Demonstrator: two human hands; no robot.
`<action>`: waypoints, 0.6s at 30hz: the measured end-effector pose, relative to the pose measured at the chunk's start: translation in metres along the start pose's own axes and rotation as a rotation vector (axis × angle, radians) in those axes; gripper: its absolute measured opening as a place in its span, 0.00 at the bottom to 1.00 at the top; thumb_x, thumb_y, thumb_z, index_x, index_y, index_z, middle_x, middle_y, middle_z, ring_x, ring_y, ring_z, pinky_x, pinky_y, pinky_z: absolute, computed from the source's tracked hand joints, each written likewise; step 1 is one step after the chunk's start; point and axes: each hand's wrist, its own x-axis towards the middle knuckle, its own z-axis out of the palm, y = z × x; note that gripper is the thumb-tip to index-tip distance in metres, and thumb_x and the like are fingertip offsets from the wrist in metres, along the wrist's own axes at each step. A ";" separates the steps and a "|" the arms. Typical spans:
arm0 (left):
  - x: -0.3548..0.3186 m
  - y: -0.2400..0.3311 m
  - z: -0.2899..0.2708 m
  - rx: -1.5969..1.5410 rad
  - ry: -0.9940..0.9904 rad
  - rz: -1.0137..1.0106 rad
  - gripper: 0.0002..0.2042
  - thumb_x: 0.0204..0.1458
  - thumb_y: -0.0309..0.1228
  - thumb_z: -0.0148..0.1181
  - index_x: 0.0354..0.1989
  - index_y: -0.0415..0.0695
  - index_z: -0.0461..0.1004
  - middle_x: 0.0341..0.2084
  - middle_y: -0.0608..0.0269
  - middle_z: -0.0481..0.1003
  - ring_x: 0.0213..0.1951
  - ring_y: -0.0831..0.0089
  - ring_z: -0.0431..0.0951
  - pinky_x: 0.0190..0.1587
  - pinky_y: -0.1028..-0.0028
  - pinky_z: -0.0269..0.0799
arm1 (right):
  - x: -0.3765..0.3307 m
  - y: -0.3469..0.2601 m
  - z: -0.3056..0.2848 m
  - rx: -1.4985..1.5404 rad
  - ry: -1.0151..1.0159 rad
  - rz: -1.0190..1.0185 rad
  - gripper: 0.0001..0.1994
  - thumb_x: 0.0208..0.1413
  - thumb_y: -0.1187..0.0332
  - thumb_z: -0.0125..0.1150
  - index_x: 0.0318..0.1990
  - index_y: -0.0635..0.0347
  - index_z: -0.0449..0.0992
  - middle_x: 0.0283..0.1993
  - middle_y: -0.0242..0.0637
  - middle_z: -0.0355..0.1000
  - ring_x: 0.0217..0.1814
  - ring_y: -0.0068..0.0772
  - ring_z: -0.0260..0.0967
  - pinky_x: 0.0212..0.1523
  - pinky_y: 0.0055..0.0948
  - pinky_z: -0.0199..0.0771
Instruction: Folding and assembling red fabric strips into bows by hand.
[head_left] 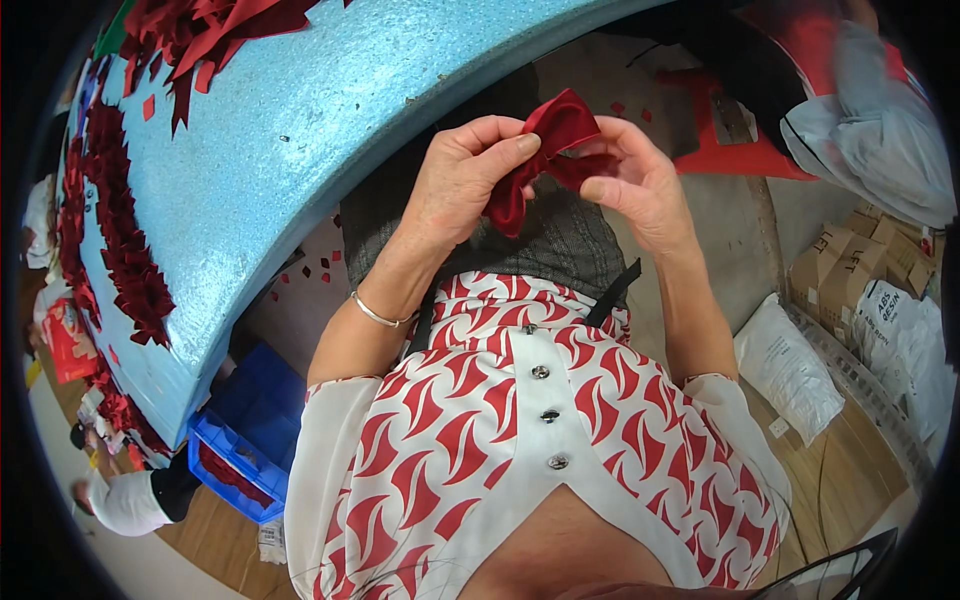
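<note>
Your left hand [462,185] and right hand [640,185] are raised in front of your chest, both pinched onto a folded dark red satin ribbon piece [545,155]. Left thumb presses its middle; the right fingers are clamped on its right end. The ribbon's lower tail hangs down over your left palm.

Around you: a light blue foam-topped work table [300,130] curves just beside your left hand, not touching it. Heaps of dark red ribbon cuttings [125,250] line its far left edge and top corner. A blue plastic crate [245,440] sits under the table, below your left elbow. To your right, a white plastic bag [790,370] lies on the wooden floor, with brown cardboard boxes [850,270] behind it. A red plastic stool [725,130] stands beyond your hands.
</note>
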 end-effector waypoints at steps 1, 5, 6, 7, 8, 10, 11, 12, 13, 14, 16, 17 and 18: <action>0.000 0.001 -0.001 0.048 -0.010 0.018 0.08 0.50 0.29 0.56 0.35 0.38 0.74 0.22 0.66 0.74 0.21 0.82 0.71 0.24 0.84 0.67 | 0.001 -0.003 0.000 -0.054 -0.014 -0.014 0.24 0.44 0.77 0.57 0.51 0.66 0.61 0.42 0.37 0.68 0.46 0.25 0.65 0.49 0.23 0.65; -0.002 0.001 0.002 0.127 -0.072 0.022 0.09 0.50 0.29 0.56 0.35 0.37 0.74 0.21 0.66 0.73 0.21 0.82 0.71 0.24 0.85 0.67 | 0.003 -0.008 0.011 -0.211 0.067 -0.108 0.22 0.46 0.76 0.54 0.52 0.66 0.62 0.41 0.37 0.68 0.45 0.24 0.65 0.47 0.22 0.65; -0.003 0.000 0.003 0.127 -0.073 0.021 0.09 0.50 0.29 0.56 0.35 0.37 0.74 0.21 0.66 0.73 0.21 0.82 0.71 0.24 0.85 0.67 | 0.003 -0.006 0.012 -0.210 0.068 -0.108 0.22 0.46 0.76 0.54 0.52 0.66 0.62 0.41 0.37 0.68 0.45 0.24 0.65 0.47 0.22 0.65; -0.003 -0.001 0.004 0.137 -0.092 0.015 0.09 0.50 0.29 0.57 0.35 0.37 0.74 0.21 0.66 0.73 0.21 0.82 0.71 0.24 0.85 0.67 | 0.005 -0.003 0.012 -0.236 0.077 -0.122 0.21 0.46 0.76 0.53 0.51 0.65 0.63 0.41 0.36 0.69 0.44 0.23 0.66 0.46 0.21 0.66; -0.004 -0.002 0.006 0.146 -0.111 0.009 0.09 0.49 0.29 0.57 0.35 0.37 0.74 0.21 0.66 0.73 0.21 0.82 0.71 0.24 0.85 0.67 | 0.006 0.000 0.012 -0.261 0.086 -0.136 0.20 0.46 0.77 0.53 0.50 0.65 0.64 0.40 0.36 0.69 0.43 0.22 0.66 0.45 0.21 0.66; -0.004 -0.003 0.007 0.156 -0.130 0.002 0.09 0.49 0.29 0.57 0.35 0.37 0.73 0.21 0.66 0.73 0.21 0.82 0.71 0.25 0.85 0.67 | 0.005 0.001 0.013 -0.286 0.096 -0.148 0.19 0.46 0.77 0.52 0.49 0.65 0.65 0.40 0.36 0.69 0.43 0.22 0.66 0.44 0.20 0.66; -0.004 -0.003 0.007 0.190 -0.162 -0.016 0.09 0.49 0.28 0.57 0.36 0.37 0.73 0.23 0.66 0.74 0.22 0.81 0.72 0.25 0.84 0.68 | 0.005 0.000 0.013 -0.294 0.117 -0.126 0.18 0.46 0.78 0.52 0.48 0.65 0.66 0.39 0.35 0.70 0.42 0.21 0.66 0.43 0.19 0.67; -0.003 -0.002 0.006 0.226 -0.194 -0.034 0.08 0.48 0.27 0.57 0.36 0.38 0.73 0.24 0.65 0.74 0.22 0.81 0.72 0.26 0.84 0.69 | 0.005 0.000 0.014 -0.301 0.138 -0.104 0.18 0.45 0.79 0.51 0.47 0.64 0.67 0.39 0.34 0.70 0.41 0.20 0.66 0.42 0.18 0.67; -0.003 -0.003 0.006 0.261 -0.226 -0.052 0.08 0.48 0.26 0.58 0.37 0.38 0.73 0.26 0.64 0.74 0.23 0.80 0.73 0.27 0.83 0.70 | 0.005 0.000 0.014 -0.308 0.158 -0.082 0.17 0.45 0.80 0.51 0.46 0.64 0.68 0.38 0.34 0.70 0.40 0.20 0.67 0.41 0.18 0.67; -0.003 -0.004 0.006 0.260 -0.225 -0.053 0.08 0.48 0.26 0.58 0.37 0.38 0.73 0.26 0.64 0.74 0.23 0.80 0.73 0.27 0.83 0.70 | 0.004 0.002 0.014 -0.308 0.159 -0.081 0.17 0.45 0.80 0.51 0.46 0.64 0.68 0.38 0.34 0.70 0.40 0.20 0.67 0.41 0.18 0.67; -0.003 -0.008 0.006 0.130 -0.160 0.011 0.08 0.47 0.24 0.58 0.37 0.38 0.73 0.26 0.64 0.74 0.24 0.79 0.74 0.28 0.82 0.72 | 0.001 0.004 0.014 -0.272 0.183 -0.047 0.18 0.44 0.82 0.50 0.46 0.64 0.68 0.37 0.33 0.70 0.39 0.19 0.67 0.40 0.17 0.67; -0.003 -0.010 0.006 0.064 -0.128 0.043 0.08 0.47 0.23 0.58 0.37 0.37 0.73 0.27 0.63 0.74 0.24 0.79 0.74 0.29 0.82 0.72 | 0.001 0.005 0.014 -0.253 0.195 -0.030 0.18 0.43 0.83 0.50 0.46 0.64 0.69 0.37 0.33 0.70 0.38 0.19 0.67 0.39 0.17 0.68; -0.002 -0.012 0.006 0.065 -0.127 0.042 0.08 0.47 0.23 0.58 0.37 0.37 0.73 0.27 0.63 0.74 0.24 0.79 0.74 0.29 0.82 0.72 | 0.001 0.005 0.015 -0.252 0.195 -0.028 0.18 0.43 0.83 0.50 0.46 0.64 0.69 0.37 0.33 0.70 0.38 0.19 0.67 0.39 0.17 0.68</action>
